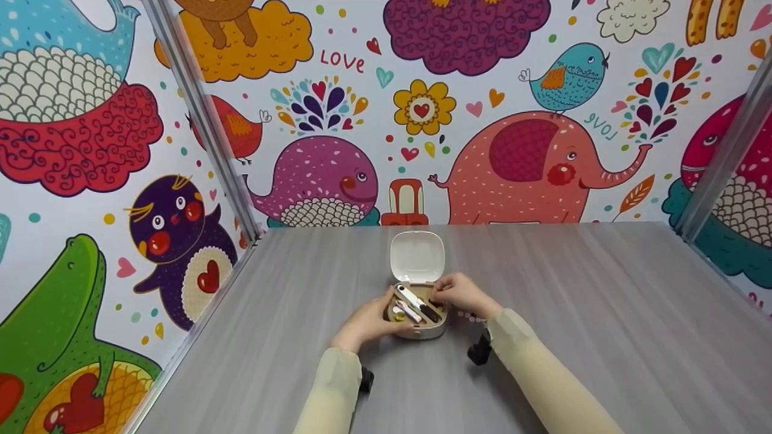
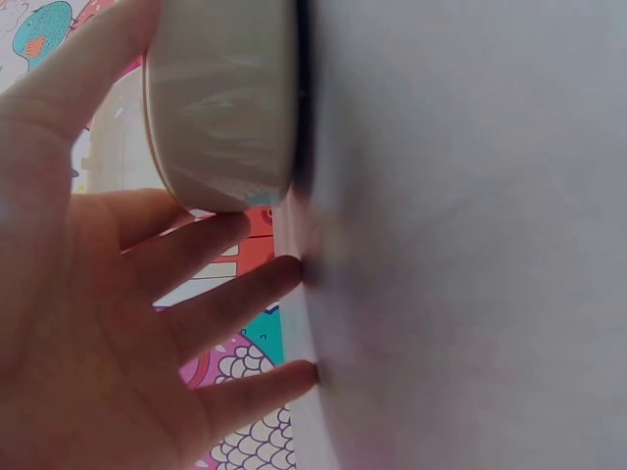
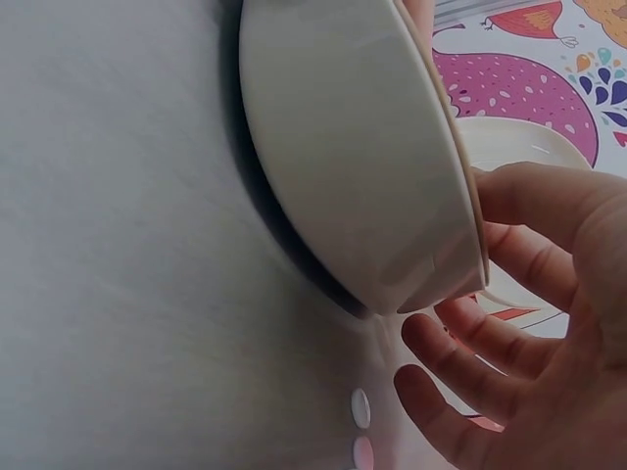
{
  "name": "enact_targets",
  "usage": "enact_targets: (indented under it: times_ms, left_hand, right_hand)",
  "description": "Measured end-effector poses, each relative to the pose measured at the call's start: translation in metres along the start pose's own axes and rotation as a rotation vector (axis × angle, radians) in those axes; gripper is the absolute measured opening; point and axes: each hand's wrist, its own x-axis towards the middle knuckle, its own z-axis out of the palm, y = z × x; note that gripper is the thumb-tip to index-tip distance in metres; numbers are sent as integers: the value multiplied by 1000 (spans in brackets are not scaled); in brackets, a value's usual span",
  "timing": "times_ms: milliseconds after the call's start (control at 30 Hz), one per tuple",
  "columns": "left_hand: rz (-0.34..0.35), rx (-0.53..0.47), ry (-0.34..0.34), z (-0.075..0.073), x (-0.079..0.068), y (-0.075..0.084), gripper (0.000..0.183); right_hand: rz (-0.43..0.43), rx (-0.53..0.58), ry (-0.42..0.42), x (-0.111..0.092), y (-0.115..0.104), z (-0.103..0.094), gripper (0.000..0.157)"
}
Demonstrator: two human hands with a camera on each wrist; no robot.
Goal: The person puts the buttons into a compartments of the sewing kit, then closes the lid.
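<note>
A small white case [image 1: 429, 333] with rounded corners stands on the table, its hinged lid [image 1: 417, 258] raised at the back. My left hand [image 1: 369, 320] holds the case's left side, thumb near the front and fingers spread along the wall. Inside lie a long white-and-black tool [image 1: 417, 302], a smaller white stick-like item [image 1: 409, 311] and a gold-coloured round piece [image 1: 398, 316]. My right hand [image 1: 464, 293] reaches over the right rim with thumb and forefinger inside. In the right wrist view, the case wall [image 3: 362, 157] hides those fingertips and whatever they touch.
Several small pale and pink discs [image 1: 469, 315] lie in a row on the grey table [image 1: 301, 271], right of the case under my right wrist. Printed cartoon panels [image 1: 338, 120] stand along the back and sides, with metal posts [image 1: 202, 114] at the corners.
</note>
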Motion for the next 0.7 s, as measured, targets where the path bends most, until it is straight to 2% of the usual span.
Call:
enact_targets:
  times_ms: [167, 367, 567, 700]
  left_hand:
    - [7, -10, 0, 0, 0, 0, 105]
    - [12, -14, -5, 0, 1, -1, 104]
    - [27, 10, -3, -2, -1, 0, 102]
    - [24, 16, -6, -2, -2, -1, 102]
  right_hand:
    - [2, -11, 6, 0, 3, 1, 8]
    - [5, 27, 3, -2, 5, -3, 8]
    - [2, 67, 34, -7, 8, -16, 13]
    - [10, 52, 76, -14, 14, -29, 19]
